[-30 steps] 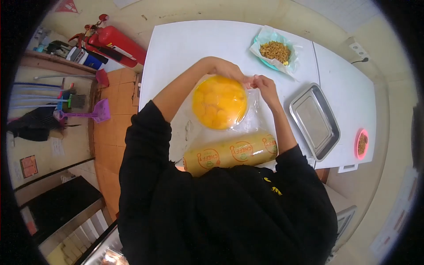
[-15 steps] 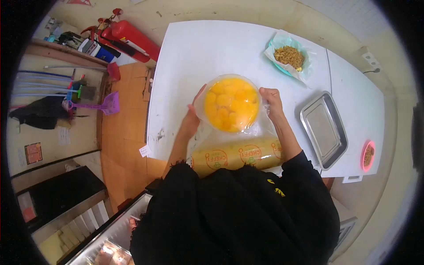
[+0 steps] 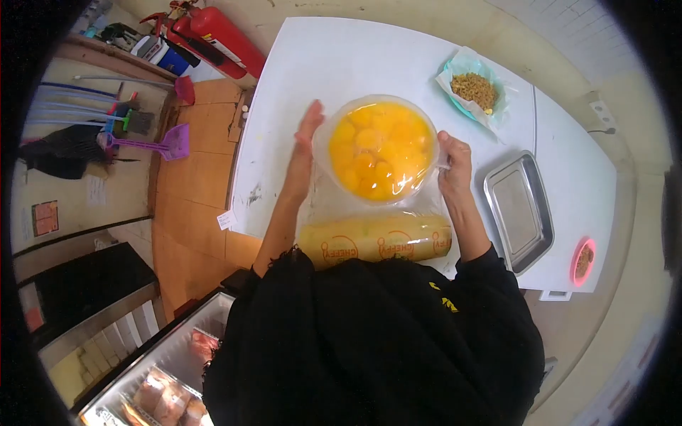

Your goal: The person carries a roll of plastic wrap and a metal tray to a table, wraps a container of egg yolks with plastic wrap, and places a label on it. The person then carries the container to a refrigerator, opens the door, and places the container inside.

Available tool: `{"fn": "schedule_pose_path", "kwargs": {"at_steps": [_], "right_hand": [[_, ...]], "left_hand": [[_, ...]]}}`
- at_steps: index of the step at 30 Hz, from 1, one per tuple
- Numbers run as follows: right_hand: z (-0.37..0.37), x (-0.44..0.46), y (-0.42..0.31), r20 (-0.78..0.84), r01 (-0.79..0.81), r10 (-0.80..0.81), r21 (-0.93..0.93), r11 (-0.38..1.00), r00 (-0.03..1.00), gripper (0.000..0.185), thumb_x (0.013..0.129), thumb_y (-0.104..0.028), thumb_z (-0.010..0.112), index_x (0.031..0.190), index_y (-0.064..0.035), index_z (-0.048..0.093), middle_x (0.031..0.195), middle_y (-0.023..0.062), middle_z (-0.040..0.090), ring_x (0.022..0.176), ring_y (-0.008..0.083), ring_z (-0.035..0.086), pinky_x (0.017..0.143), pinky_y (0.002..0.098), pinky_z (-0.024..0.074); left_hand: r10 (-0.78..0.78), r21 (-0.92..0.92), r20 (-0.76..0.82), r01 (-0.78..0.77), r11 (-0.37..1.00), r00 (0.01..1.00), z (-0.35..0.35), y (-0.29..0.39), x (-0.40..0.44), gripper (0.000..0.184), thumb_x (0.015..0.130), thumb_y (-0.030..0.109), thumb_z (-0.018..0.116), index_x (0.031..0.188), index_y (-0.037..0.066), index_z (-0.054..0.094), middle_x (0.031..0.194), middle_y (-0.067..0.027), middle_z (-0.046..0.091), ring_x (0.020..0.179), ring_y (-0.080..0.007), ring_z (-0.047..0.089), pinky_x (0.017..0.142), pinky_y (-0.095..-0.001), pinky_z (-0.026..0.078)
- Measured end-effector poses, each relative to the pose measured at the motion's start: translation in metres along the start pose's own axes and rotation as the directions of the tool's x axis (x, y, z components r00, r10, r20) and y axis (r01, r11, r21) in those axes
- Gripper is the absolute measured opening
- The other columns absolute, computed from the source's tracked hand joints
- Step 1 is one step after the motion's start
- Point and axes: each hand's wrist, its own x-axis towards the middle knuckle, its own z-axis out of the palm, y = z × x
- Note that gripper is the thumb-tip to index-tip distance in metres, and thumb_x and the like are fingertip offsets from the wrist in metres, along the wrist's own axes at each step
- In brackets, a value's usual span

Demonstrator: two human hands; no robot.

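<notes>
A round translucent bowl (image 3: 321, 157) full of raw egg yolks (image 3: 381, 150) is on the white table, with shiny clear film around it. My left hand (image 3: 305, 145) is just off the bowl's left side, fingers stretched out and holding nothing. At the right edge my right hand (image 3: 455, 160) has its fingers curled closed on the bowl; whether film is also pinched there I cannot tell. Between the bowl and my body lies a large roll of cling film (image 3: 376, 239) printed "CHEFFY", its clear sheet reaching towards the bowl.
A steel tray (image 3: 518, 213) sits right of my right arm. Farther back is a paper-lined green basket (image 3: 460, 106) of brown crumbly food, and a small pink bowl (image 3: 583, 261) stands at the right edge. Fire extinguishers (image 3: 226, 41) stand beyond the table's left corner.
My left hand has come away from the bowl's side and its fingers have straightened. My right hand stays at the bowl's right edge. The bowl looks larger and the whole view has shifted slightly.
</notes>
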Motion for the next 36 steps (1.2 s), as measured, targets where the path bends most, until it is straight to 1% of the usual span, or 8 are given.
{"fn": "schedule_pose_path", "kwargs": {"at_steps": [6, 10, 12, 16, 19, 21, 31, 36], "right_hand": [[0.024, -0.009, -0.029, -0.08, -0.096, 0.1, 0.054, 0.994, 0.992, 0.022, 0.076, -0.026, 0.061, 0.072, -0.0051, 0.059, 0.065, 0.0009, 0.058, 0.056, 0.0088, 0.053, 0.052, 0.0214, 0.0411], [0.022, -0.01, -0.019, -0.091, -0.135, 0.144, 0.102, 0.986, 0.985, 0.023, 0.075, -0.028, 0.063, 0.076, -0.0053, 0.059, 0.07, 0.0014, 0.059, 0.061, 0.0095, 0.055, 0.054, 0.0211, 0.0422], [0.029, -0.015, -0.02, -0.194, -0.11, 0.133, 0.123, 0.986, 0.972, 0.029, 0.07, -0.032, 0.067, 0.068, -0.0048, 0.059, 0.057, 0.0014, 0.055, 0.044, 0.008, 0.047, 0.041, 0.0203, 0.0346], [0.037, -0.019, -0.029, -0.195, -0.07, 0.094, 0.124, 0.99, 0.976, 0.03, 0.068, -0.034, 0.069, 0.068, -0.0057, 0.059, 0.056, 0.0008, 0.054, 0.042, 0.0078, 0.046, 0.038, 0.02, 0.0326], [0.032, -0.015, -0.029, -0.199, -0.065, 0.094, 0.149, 0.987, 0.975, 0.031, 0.068, -0.035, 0.069, 0.068, -0.0058, 0.059, 0.057, 0.0, 0.054, 0.045, 0.0078, 0.047, 0.039, 0.02, 0.0325], [0.033, -0.016, -0.032, -0.167, -0.035, 0.064, 0.17, 0.985, 0.984, 0.031, 0.068, -0.035, 0.069, 0.074, -0.0063, 0.058, 0.061, -0.0005, 0.055, 0.048, 0.0073, 0.048, 0.039, 0.0202, 0.0326], [0.048, -0.031, -0.074, -0.205, 0.039, -0.013, 0.123, 0.992, 0.979, 0.035, 0.073, -0.031, 0.065, 0.095, -0.0062, 0.054, 0.079, -0.0001, 0.057, 0.055, 0.0044, 0.052, 0.038, 0.0131, 0.0361], [0.061, -0.015, -0.082, -0.298, 0.135, -0.083, 0.158, 0.978, 0.951, 0.032, 0.072, -0.034, 0.066, 0.087, -0.0088, 0.054, 0.069, -0.0031, 0.052, 0.044, 0.0033, 0.04, 0.033, 0.0132, 0.0265]], "left_hand": [[0.321, 0.636, -0.18, -0.139, 0.759, 0.93, 0.003, 0.027, -0.093, 0.087, 0.063, 0.038, 0.069, 0.126, 0.0, 0.023, 0.127, -0.0164, 0.026, 0.118, -0.0287, 0.026, 0.099, -0.0401, 0.02], [0.224, 0.623, -0.181, -0.065, 0.779, 0.957, 0.016, -0.001, -0.14, 0.094, 0.057, 0.031, 0.074, 0.127, 0.001, 0.019, 0.127, -0.0176, 0.023, 0.118, -0.0306, 0.024, 0.098, -0.0409, 0.021], [0.356, 0.903, 0.194, -0.308, 0.299, 0.914, 0.013, 0.003, -0.162, 0.091, 0.058, 0.032, 0.074, 0.125, 0.002, 0.021, 0.129, -0.0179, 0.019, 0.119, -0.0319, 0.022, 0.098, -0.0417, 0.022], [0.434, 0.921, 0.038, -0.2, 0.334, 0.9, -0.011, -0.034, -0.213, 0.093, 0.055, 0.035, 0.077, 0.122, 0.001, 0.022, 0.129, -0.0198, 0.018, 0.119, -0.0279, 0.022, 0.098, -0.0433, 0.02], [0.241, 0.737, -0.427, 0.181, 0.651, 0.872, -0.025, -0.066, -0.237, 0.076, 0.057, 0.03, 0.077, 0.115, 0.004, 0.034, 0.12, -0.0198, 0.035, 0.11, -0.0301, 0.036, 0.091, -0.0401, 0.031], [-0.321, 0.29, -0.311, 0.41, 0.865, 0.895, -0.035, -0.075, -0.233, 0.066, 0.054, 0.023, 0.079, 0.105, 0.001, 0.042, 0.094, -0.0146, 0.053, 0.087, -0.025, 0.052, 0.08, -0.0344, 0.042], [-0.173, 0.019, -0.41, 0.198, 0.98, 0.896, -0.046, -0.091, -0.108, 0.045, 0.055, 0.001, 0.074, 0.089, 0.002, 0.044, 0.085, -0.0057, 0.056, 0.079, -0.0153, 0.055, 0.072, -0.027, 0.045], [0.047, 0.295, -0.326, 0.054, 0.954, 0.944, -0.075, -0.114, -0.058, 0.046, 0.06, 0.002, 0.072, 0.096, 0.0, 0.044, 0.09, -0.0082, 0.057, 0.08, -0.0149, 0.055, 0.071, -0.0266, 0.045]]}}
